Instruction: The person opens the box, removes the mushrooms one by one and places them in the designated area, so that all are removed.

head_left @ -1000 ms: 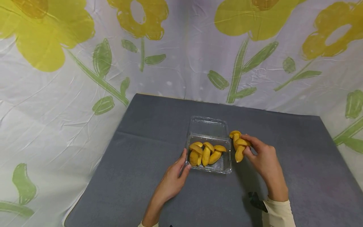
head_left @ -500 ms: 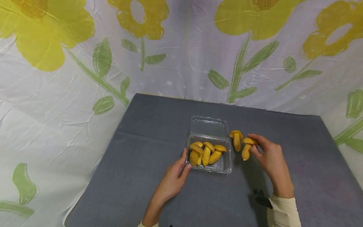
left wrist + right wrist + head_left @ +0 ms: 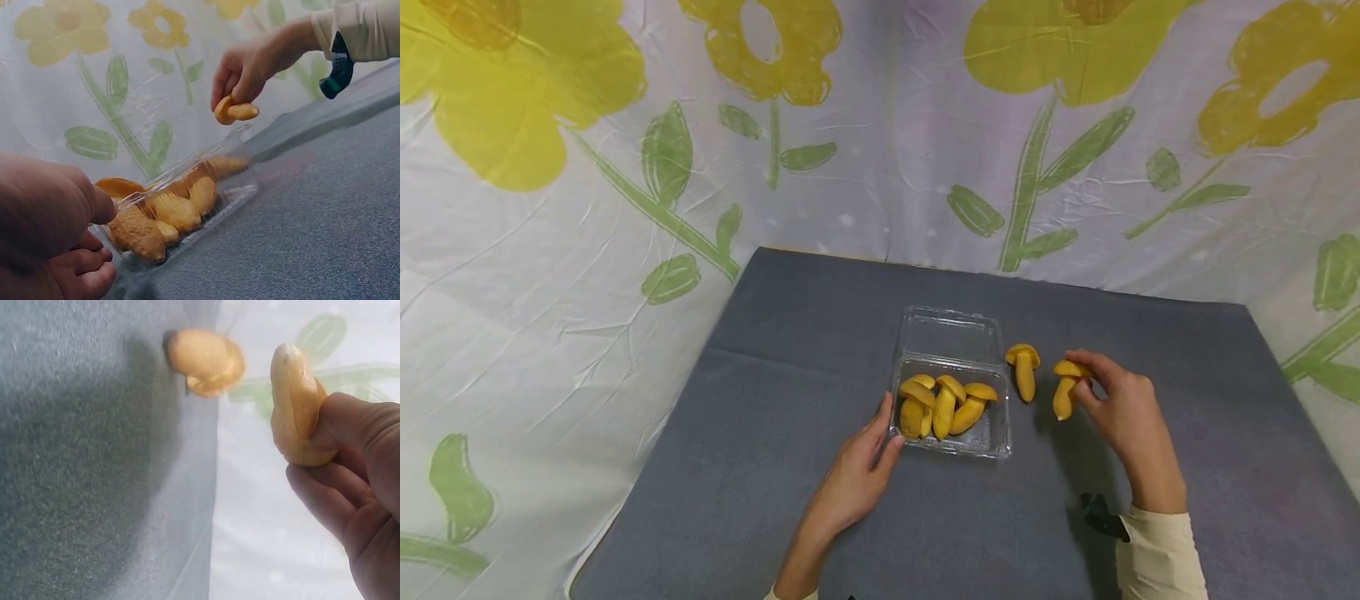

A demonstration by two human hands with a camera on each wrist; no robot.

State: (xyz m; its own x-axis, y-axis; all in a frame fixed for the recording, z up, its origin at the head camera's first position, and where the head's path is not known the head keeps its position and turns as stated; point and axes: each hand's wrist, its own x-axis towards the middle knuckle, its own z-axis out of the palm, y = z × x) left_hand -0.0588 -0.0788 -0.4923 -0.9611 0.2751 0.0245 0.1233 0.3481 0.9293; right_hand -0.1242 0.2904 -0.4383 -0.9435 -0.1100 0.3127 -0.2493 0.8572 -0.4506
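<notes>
My left hand (image 3: pixel 850 483) grips the near left corner of an open clear plastic clamshell box (image 3: pixel 992 442), its fingers along the wall and thumb at the front. Several yellow toy-like mushrooms (image 3: pixel 945 408) lie side by side in the box, toward its left and middle. Between thumb and fingers, my right hand (image 3: pixel 1123 408) pinches another yellow mushroom (image 3: pixel 1063 398) by the cap, stem pointing down toward me. In the right wrist view that mushroom (image 3: pixel 294 406) appears raised above the table. One more mushroom (image 3: pixel 1025 375) lies on the table just right of the box.
The box's clear lid (image 3: pixel 951 333) is folded back flat behind it. A dark grey cloth covers the table (image 3: pixel 790 350). White curtains (image 3: pixel 865 192) with yellow flowers hang along its back and sides. A dark strap device (image 3: pixel 340 65) sits on the right wrist.
My right hand has moved right, carrying its mushroom away from the one on the table, which now shows fully. The left hand and box have stayed put.
</notes>
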